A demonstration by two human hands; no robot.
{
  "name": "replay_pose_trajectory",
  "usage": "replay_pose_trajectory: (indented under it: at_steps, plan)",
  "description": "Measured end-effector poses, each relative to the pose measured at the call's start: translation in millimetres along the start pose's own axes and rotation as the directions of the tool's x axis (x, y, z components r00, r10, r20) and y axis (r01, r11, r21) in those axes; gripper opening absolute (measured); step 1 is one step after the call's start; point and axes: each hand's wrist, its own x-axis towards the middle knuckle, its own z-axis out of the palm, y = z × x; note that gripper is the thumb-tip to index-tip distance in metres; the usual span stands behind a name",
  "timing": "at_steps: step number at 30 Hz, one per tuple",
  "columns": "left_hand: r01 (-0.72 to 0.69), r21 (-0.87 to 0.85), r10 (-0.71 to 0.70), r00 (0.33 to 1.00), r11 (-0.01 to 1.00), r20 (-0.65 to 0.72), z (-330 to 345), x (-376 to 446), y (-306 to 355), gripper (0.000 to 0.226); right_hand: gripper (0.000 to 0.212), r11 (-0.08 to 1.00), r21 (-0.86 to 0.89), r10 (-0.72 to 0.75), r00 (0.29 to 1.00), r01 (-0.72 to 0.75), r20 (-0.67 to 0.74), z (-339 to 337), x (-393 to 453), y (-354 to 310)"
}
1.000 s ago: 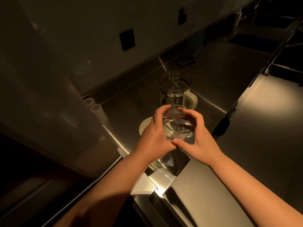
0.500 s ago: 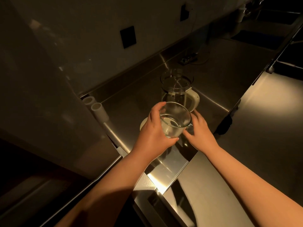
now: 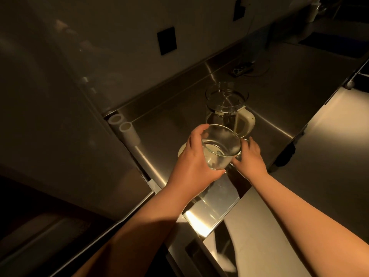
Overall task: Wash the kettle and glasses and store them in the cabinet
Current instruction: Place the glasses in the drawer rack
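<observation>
glass (image 3: 219,146) | gripped by left hand (image 3: 191,164) | right hand (image 3: 249,156) grip unclear, just beside

Left hand (image 3: 191,162) gripping clear glass (image 3: 220,146), tilted above steel counter (image 3: 169,124). Right hand (image 3: 249,156) touching second glass, mostly hidden. Glass kettle (image 3: 226,104) just behind.

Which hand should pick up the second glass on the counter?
Right. The left hand already grips a glass, while the right hand is down at the second glass behind it. Whether its fingers have closed on it can't be told.
</observation>
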Motion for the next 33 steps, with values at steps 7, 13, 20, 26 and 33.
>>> replay_pose_trajectory:
  at_steps: [7,13,20,26,33]
  plan:
    - [0.009,0.023,-0.008,1.000,1.000,-0.009,1,1,-1,0.102,0.076,0.992,-0.120,-0.040,0.999,0.040,0.008,0,6,-3]
    - [0.012,0.035,-0.011,1.000,0.999,-0.013,1,1,-1,0.102,0.075,0.988,-0.150,-0.014,0.998,0.022,0.057,-1,10,-6]
    - [0.013,0.068,-0.013,1.000,0.998,-0.008,2,1,-1,0.102,0.073,0.971,-0.222,-0.081,0.996,0.086,0.031,-8,-5,-7]
    - [0.029,0.074,-0.030,1.000,0.997,0.003,0,0,0,0.103,0.075,0.970,-0.189,-0.168,0.984,0.154,-0.055,-49,-31,-19]
    - [0.017,0.078,-0.014,0.999,0.997,-0.048,-10,-12,17,0.102,0.073,0.946,-0.167,-0.298,0.948,0.278,-0.115,-130,-72,-50]
